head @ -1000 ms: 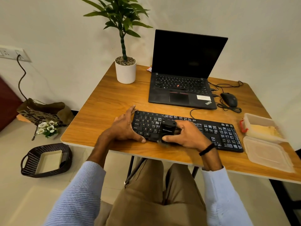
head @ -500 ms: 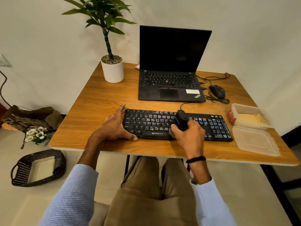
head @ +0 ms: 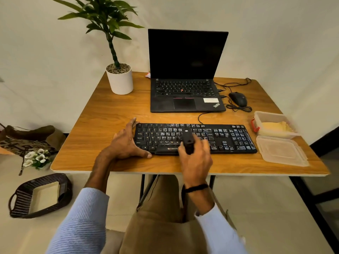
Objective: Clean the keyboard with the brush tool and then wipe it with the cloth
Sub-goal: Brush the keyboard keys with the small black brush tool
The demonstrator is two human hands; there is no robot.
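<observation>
Nearest, pale blue sleeves (head: 82, 217) and tan trousers are cut off by the bottom of the frame. Above the near edge of the table (head: 102, 114), the right hand (head: 197, 162) is motion-blurred. Its fingers curl round the black brush tool (head: 188, 143), which stands over the middle keys of the keyboard (head: 229, 138). The tool's bristle end cannot be made out.

The left hand (head: 126, 143) lies flat on the table against the keyboard's left end. Its fingers are straight and pressed together along that end, and the thumb is spread out along the keyboard's near edge. The keyboard lies parallel to the table's near edge, from centre to right. Its front strip reads "ZEBRON", with the rest hidden behind the right hand. Many keycaps are glare-streaked and unreadable.

At the right edge a clear lid (head: 280, 151) lies just beside an open clear tub (head: 266, 114) holding something yellow, too indistinct to name. Farther back is an open laptop (head: 187, 70) marked "ThinkPad", its screen dark and its white sticker illegible. A wired mouse (head: 238, 99) sits beside it, and a potted plant (head: 120, 79) stands at the far left corner.
</observation>
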